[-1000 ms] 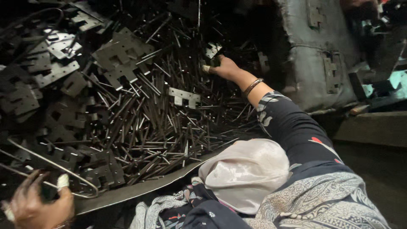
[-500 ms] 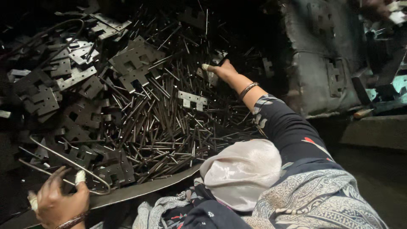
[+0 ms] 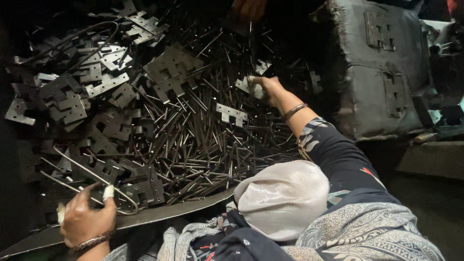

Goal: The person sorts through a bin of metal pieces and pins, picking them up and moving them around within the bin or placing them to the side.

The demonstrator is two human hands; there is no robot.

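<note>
My right hand point(image 3: 267, 87) reaches far into a heap of thin dark metal pins point(image 3: 203, 140), fingers closed on a small flat notched metal plate point(image 3: 245, 85). A similar plate point(image 3: 231, 114) lies on the pins just below it. My left hand point(image 3: 87, 218), with white tape on thumb and a finger, rests at the near left edge of the heap, fingers spread over dark plates beside a bent wire rod point(image 3: 92, 176). It grips nothing that I can see.
Stacks of grey notched plates point(image 3: 96, 92) cover the left of the heap. A dark metal sheet edge point(image 3: 183, 209) borders the near side. A grey padded block point(image 3: 382, 67) stands right. A pale cloth bundle point(image 3: 282, 198) lies on my lap. Another person's hand point(image 3: 249, 7) shows at top.
My right hand stays on the plate among the pins. My left hand has lifted a little toward the plates by the wire rod as the view shifts.
</note>
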